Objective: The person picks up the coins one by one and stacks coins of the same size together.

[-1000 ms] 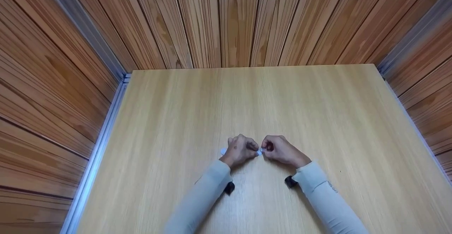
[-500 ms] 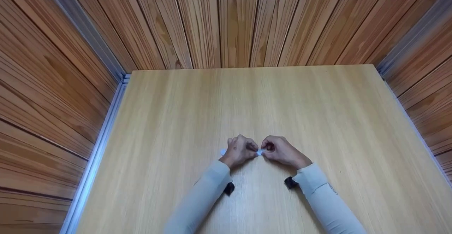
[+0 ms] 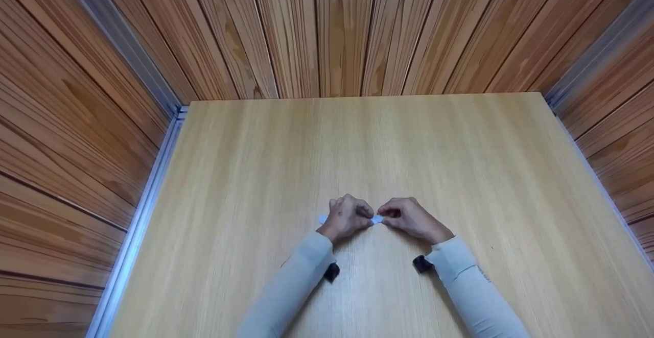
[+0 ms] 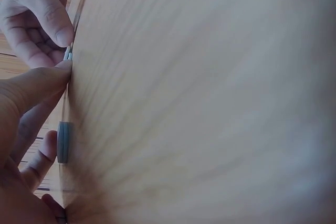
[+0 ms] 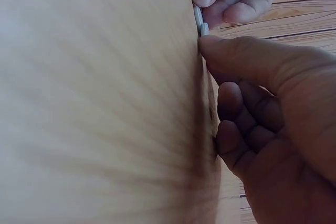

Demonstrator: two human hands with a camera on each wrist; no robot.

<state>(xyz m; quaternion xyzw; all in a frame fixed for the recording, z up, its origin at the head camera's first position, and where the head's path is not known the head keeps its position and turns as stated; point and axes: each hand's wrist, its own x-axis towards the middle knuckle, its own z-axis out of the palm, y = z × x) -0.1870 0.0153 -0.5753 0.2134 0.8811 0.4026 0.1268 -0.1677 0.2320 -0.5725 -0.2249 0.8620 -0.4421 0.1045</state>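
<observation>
Both hands meet low over the middle of the table. My left hand pinches a thin pale-blue piece between thumb and fingers. My right hand pinches a second thin, pale, rounded piece, whose edge overlaps the first in the right wrist view. From above, only a small light-blue bit shows between the fingertips. A round blue-green disc-like piece, seen edge-on as two layers, stands by the left hand's lower fingers. Most of both pinched pieces is hidden behind the thumbs.
The wooden table spreads around the hands. Plank walls close it in at the back and sides, with a metal rail along the left edge. Dark wrist cameras hang under both sleeves.
The right hand's fingers have shifted slightly and its pinch looks flatter, while the light-blue bit between the hands stays in nearly the same place. The left hand holds still.
</observation>
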